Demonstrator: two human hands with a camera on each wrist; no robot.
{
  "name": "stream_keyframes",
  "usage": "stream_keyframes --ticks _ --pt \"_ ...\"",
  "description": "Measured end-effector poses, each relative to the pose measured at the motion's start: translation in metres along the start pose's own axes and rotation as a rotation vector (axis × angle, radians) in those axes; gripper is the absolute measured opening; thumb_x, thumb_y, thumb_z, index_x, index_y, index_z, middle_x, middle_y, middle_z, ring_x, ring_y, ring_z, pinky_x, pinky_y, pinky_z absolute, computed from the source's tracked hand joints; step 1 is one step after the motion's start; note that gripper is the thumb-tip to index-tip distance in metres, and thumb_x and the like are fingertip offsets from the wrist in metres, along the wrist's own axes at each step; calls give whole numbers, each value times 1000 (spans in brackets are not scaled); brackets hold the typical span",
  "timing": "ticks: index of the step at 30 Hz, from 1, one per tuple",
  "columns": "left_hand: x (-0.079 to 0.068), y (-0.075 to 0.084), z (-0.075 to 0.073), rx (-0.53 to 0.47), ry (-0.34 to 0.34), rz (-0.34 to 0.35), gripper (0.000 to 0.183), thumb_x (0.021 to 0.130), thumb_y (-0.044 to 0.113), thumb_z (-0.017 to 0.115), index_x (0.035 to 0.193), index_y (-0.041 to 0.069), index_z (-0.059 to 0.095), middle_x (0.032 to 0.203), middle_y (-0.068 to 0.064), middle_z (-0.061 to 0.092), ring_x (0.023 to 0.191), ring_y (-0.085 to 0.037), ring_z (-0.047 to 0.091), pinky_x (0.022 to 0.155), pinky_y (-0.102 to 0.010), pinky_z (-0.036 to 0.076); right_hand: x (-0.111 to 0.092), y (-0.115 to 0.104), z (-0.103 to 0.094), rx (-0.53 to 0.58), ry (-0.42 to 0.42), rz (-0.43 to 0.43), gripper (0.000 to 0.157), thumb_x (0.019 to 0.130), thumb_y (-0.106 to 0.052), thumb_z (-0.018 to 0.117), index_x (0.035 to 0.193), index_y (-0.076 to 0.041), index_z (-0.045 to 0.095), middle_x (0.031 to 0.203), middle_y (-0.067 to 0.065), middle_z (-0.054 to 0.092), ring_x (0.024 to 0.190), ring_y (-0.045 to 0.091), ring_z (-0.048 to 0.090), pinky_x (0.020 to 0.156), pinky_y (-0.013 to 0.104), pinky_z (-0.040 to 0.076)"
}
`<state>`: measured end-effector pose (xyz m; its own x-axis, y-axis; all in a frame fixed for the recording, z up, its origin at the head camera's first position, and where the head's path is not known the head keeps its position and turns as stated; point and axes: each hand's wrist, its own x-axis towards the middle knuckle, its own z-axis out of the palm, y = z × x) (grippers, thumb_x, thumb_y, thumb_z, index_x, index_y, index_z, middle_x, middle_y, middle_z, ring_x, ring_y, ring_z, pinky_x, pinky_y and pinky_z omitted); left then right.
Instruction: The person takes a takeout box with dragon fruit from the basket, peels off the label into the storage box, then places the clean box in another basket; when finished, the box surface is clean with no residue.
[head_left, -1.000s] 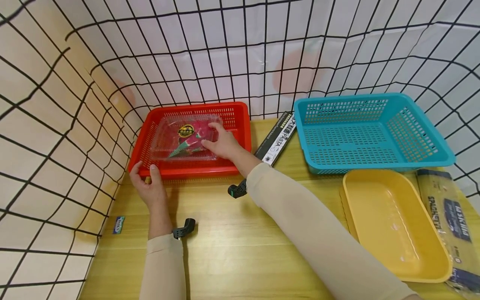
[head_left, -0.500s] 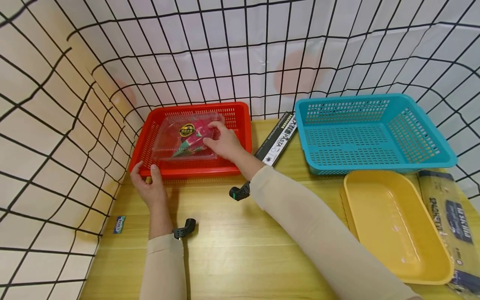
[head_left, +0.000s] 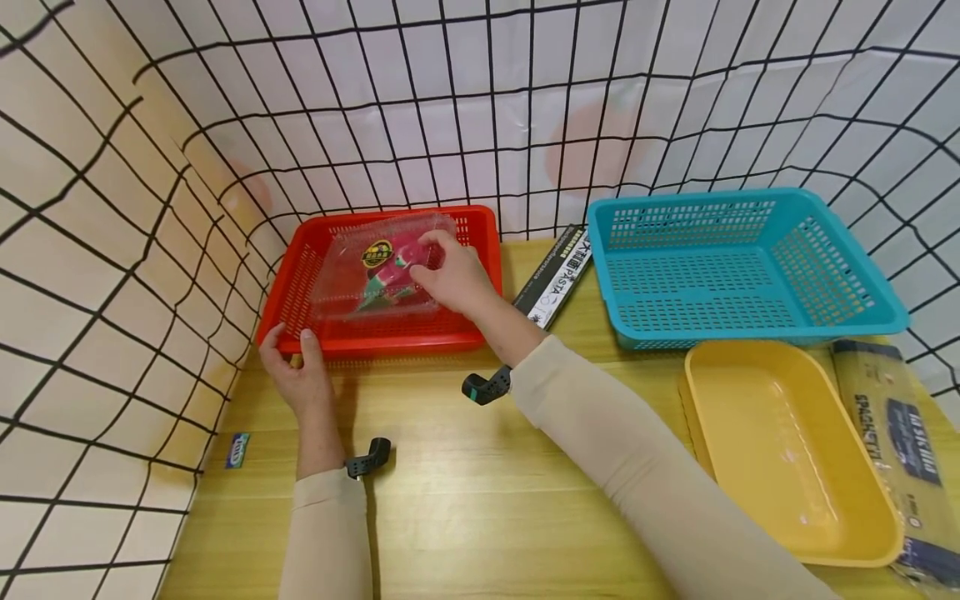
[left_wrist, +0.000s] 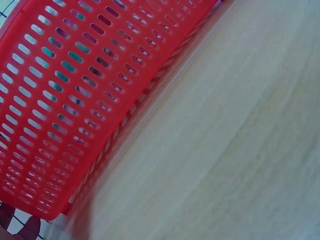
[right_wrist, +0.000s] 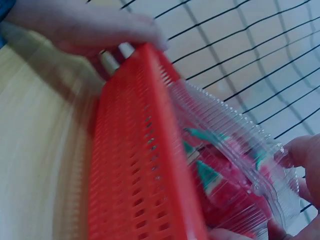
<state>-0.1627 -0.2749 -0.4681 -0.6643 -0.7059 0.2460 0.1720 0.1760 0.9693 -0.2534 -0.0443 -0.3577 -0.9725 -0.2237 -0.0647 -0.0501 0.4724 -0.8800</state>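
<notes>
A clear plastic clamshell box (head_left: 337,267) with a black-and-yellow label sits inside the red basket (head_left: 405,340), its right side tilted up. Pink-and-green pieces that look like dragon fruit (right_wrist: 225,185) show through its walls. The right hand (head_left: 457,275) pinches the box at its right end, thumb and fingers around the edge. At the basket's front left corner, the left hand (head_left: 300,375) grips the rim. The left wrist view shows mostly the perforated basket wall (left_wrist: 85,75), with only a few fingertips at the lower left.
A black-and-white pasta box (head_left: 553,279) lies right of the red basket. Further right are a blue basket (head_left: 705,287), a yellow tray (head_left: 772,442) and a spaghetti bag (head_left: 903,450). A small blue-green packet (head_left: 237,450) lies at left. Black wire mesh (head_left: 510,125) encloses the table.
The right hand has drawn back slightly to the right, and the clear box has shifted right and tilted up within the basket. The left hand has stayed at the corner.
</notes>
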Motion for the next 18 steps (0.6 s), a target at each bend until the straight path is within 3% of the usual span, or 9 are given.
stream_keyframes --ticks 8,14,18 --pt "0 1 -1 14 1 2 38 101 26 60 138 20 49 142 2 47 122 -19 49 97 -31 49 -25 -16 -21 13 56 -42 50 92 -34 69 138 -31 51 106 6 54 104 20 49 68 31 55" --pt "0 2 0 17 0 -7 40 101 24 60 139 19 48 146 -1 46 128 -23 47 101 -37 46 -49 -27 -43 51 63 -138 49 93 -33 66 140 -29 51 89 8 51 78 22 50 56 28 43" --pt "0 1 0 22 4 -9 42 101 24 60 140 18 47 148 -2 44 132 -24 45 105 -41 45 -65 -33 -57 101 41 -150 51 93 -35 67 141 -32 50 97 8 50 79 25 53 57 29 47"
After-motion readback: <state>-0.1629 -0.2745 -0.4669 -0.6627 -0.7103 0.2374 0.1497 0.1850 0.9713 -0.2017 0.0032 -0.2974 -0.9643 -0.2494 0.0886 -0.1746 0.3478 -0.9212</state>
